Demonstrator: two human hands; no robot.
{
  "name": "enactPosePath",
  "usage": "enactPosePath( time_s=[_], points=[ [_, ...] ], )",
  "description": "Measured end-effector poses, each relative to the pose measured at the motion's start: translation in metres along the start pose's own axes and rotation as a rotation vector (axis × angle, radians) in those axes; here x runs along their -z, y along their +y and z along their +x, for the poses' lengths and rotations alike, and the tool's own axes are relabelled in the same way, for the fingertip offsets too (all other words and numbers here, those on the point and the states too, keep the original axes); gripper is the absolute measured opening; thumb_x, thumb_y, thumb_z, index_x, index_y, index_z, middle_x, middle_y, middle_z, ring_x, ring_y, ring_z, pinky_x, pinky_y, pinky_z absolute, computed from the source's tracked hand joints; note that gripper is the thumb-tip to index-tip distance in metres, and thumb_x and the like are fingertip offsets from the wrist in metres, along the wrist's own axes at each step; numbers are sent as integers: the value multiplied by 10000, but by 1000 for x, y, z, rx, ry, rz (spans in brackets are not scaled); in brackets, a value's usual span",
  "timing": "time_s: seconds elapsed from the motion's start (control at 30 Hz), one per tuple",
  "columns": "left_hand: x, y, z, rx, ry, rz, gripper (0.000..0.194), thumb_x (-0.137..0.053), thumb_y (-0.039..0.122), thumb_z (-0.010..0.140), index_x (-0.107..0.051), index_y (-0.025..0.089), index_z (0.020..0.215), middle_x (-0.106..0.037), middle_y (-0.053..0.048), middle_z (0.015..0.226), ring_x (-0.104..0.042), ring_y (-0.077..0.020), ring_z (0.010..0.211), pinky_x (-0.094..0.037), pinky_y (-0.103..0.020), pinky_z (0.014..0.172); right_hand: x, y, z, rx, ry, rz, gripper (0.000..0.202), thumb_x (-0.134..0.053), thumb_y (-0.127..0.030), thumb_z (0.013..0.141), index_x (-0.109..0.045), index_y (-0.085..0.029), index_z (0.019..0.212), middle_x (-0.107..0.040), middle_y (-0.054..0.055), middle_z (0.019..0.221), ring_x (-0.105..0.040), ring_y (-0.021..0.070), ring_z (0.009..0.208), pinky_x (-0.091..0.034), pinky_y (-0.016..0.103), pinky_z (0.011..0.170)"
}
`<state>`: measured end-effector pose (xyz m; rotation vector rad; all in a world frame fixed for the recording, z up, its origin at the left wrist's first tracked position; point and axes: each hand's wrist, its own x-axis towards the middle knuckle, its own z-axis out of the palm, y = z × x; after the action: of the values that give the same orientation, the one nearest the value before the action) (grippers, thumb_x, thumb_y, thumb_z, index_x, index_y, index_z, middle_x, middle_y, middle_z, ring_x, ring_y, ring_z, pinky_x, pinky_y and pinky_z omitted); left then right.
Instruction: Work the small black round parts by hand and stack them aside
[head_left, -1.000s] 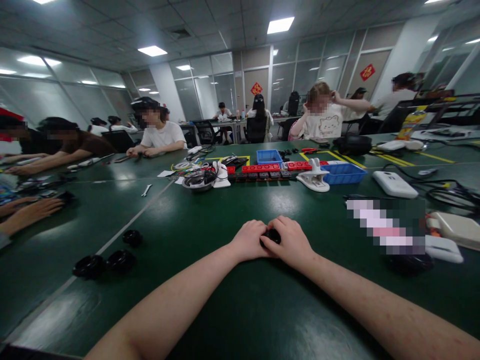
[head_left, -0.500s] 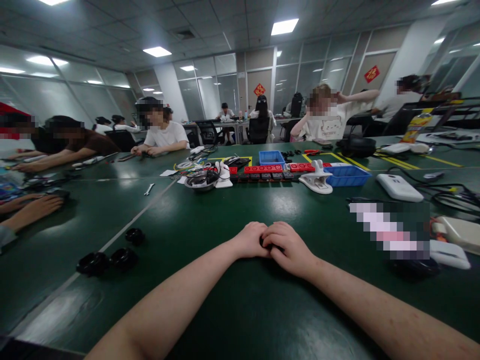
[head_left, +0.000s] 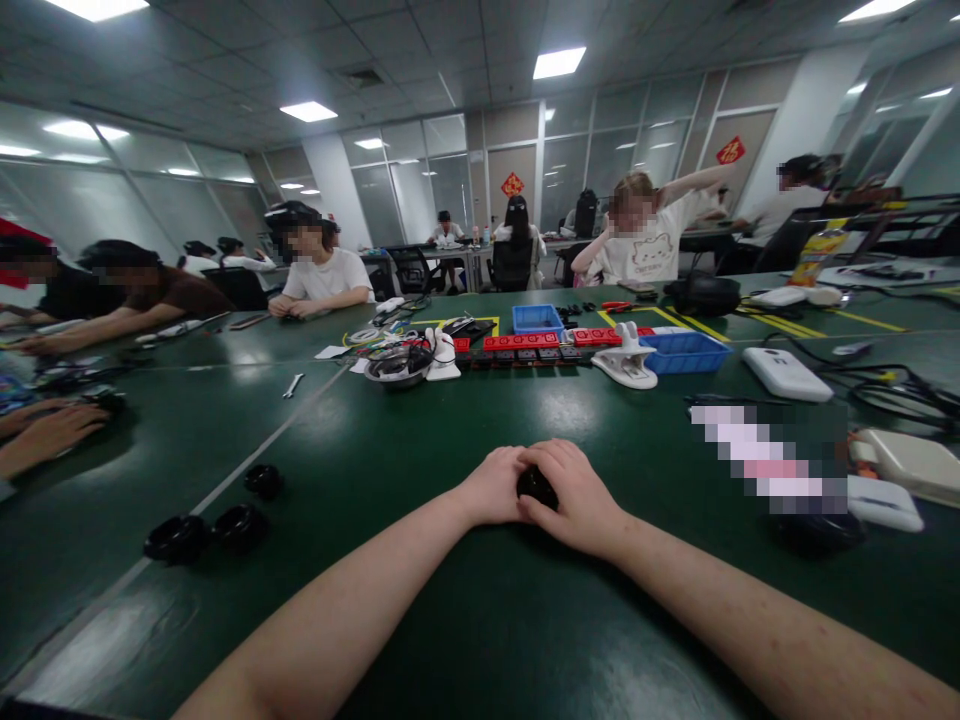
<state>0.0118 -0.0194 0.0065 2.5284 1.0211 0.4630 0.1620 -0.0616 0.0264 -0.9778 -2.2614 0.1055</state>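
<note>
A small, glossy, rounded black object (head_left: 537, 486) is cupped between my two hands near the middle of the green table (head_left: 420, 610). My left hand (head_left: 493, 487) closes around its left side, the fingertips hidden behind it and the other hand. Over its top and right side curve the fingers of my right hand (head_left: 571, 495), with the thumb along the near side. To the left on the table stand several glossy black ring-like pieces, among them a larger one (head_left: 176, 538), a middle one (head_left: 239, 527) and a smaller one (head_left: 264, 481).
Across the table lie a red power strip (head_left: 521, 342), a white clamp (head_left: 626, 358), a blue tray (head_left: 686, 355) and a metal bowl (head_left: 396, 372) of cables. A wrench (head_left: 293, 385) lies left. White devices (head_left: 787, 374) and cables fill the right. Co-workers sit around.
My right hand's fingers have shifted and opened around the black object, so more of it shows. My left hand stays about where it was. The view has shifted slightly.
</note>
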Motion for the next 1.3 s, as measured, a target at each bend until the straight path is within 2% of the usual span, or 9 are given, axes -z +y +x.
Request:
enactPosePath(
  time_s=[0.07, 0.17, 0.43, 0.57, 0.7, 0.83, 0.97, 1.17, 1.3],
  points=[
    [0, 2, 0, 7, 34, 42, 425, -663, 341, 599, -517, 169, 960, -555, -56, 966, -505, -245, 904, -381, -374, 845, -3, 5, 1, -94, -19, -71, 267, -556, -235, 679, -511, -160, 930, -547, 71, 925, -485, 215, 881, -386, 377, 810],
    [0, 3, 1, 34, 79, 95, 324, -635, 346, 628, -532, 170, 880, -564, -43, 871, -517, -231, 836, -405, -359, 792, -8, 14, 2, -192, -10, -127, 223, -564, -254, 695, -512, -165, 893, -542, 62, 876, -496, 208, 831, -399, 364, 762],
    [-3, 0, 2, 118, 159, 157, 261, -613, 346, 658, -548, 177, 845, -556, -39, 830, -508, -233, 841, -384, -378, 816, -15, 24, 4, -256, 51, -133, 241, -550, -310, 722, -507, -152, 898, -540, 85, 858, -500, 227, 811, -410, 386, 723],
    [0, -3, 2, 83, 129, 142, 275, -623, 351, 656, -550, 180, 859, -555, -28, 834, -510, -213, 828, -400, -338, 784, -11, 22, 3, -183, 25, -77, 220, -528, -222, 701, -528, -163, 913, -555, 76, 895, -509, 217, 839, -417, 377, 749],
    [5, -8, 3, 29, 74, 116, 288, -638, 384, 646, -563, 185, 840, -550, -11, 812, -515, -187, 782, -408, -293, 721, -4, 17, 2, -60, -19, 1, 295, -479, -109, 625, -542, -183, 904, -591, 48, 927, -529, 189, 883, -416, 356, 804],
    [7, -13, 3, -26, 26, 97, 268, -677, 374, 608, -589, 194, 786, -560, 7, 807, -522, -175, 788, -394, -273, 737, -2, 12, -1, 114, -14, 69, 222, -408, -60, 623, -543, -202, 727, -632, 8, 877, -557, 163, 914, -313, 418, 955],
    [6, -15, 3, -40, 9, 92, 311, -694, 358, 584, -604, 209, 842, -574, 8, 839, -525, -187, 817, -386, -286, 762, -4, 11, -3, 225, 11, 116, 244, -354, -25, 670, -511, -203, 613, -646, -17, 746, -595, 147, 867, -235, 474, 1011],
    [5, -13, 2, -38, 26, 97, 358, -667, 364, 607, -579, 183, 903, -579, -25, 897, -527, -214, 846, -391, -324, 790, -1, 8, -2, 121, 64, 90, 290, -437, -118, 688, -524, -189, 956, -606, 50, 969, -514, 197, 999, -249, 478, 1000],
    [5, -11, 1, -39, 53, 101, 428, -678, 377, 592, -552, 169, 944, -570, -42, 941, -520, -223, 877, -392, -339, 816, -4, 9, 1, -66, 34, -42, 334, -570, -282, 701, -518, -157, 1007, -558, 95, 1030, -491, 238, 969, -368, 433, 878]
  ],
)
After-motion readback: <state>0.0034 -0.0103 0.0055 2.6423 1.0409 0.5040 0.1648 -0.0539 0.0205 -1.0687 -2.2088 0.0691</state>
